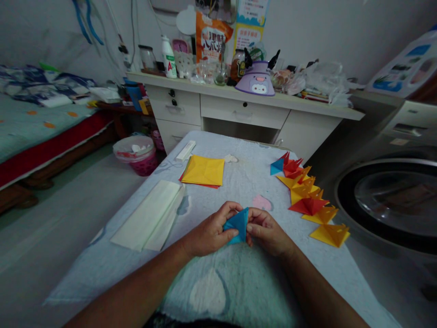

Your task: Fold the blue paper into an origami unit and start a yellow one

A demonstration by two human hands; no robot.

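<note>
A small piece of blue folded paper (238, 224) is held up between my two hands, just above the cloth-covered table. My left hand (218, 230) grips its left side, with the thumb lying across the front. At its right edge, my right hand (264, 230) pinches the paper between thumb and fingers; some of those fingertips are hidden behind it. Beyond my left hand lies a stack of square paper (204, 170), yellow on top with red showing beneath. To the right runs a row of folded paper pieces (309, 206) in yellow, red and blue.
A folded pale sheet (146, 216) lies on the table's left, with a small white box (186, 151) farther back. A bin (136, 152) stands on the floor to the left. Behind is a white desk (239, 107) with jars and bags; a washing machine (396, 182) is at right.
</note>
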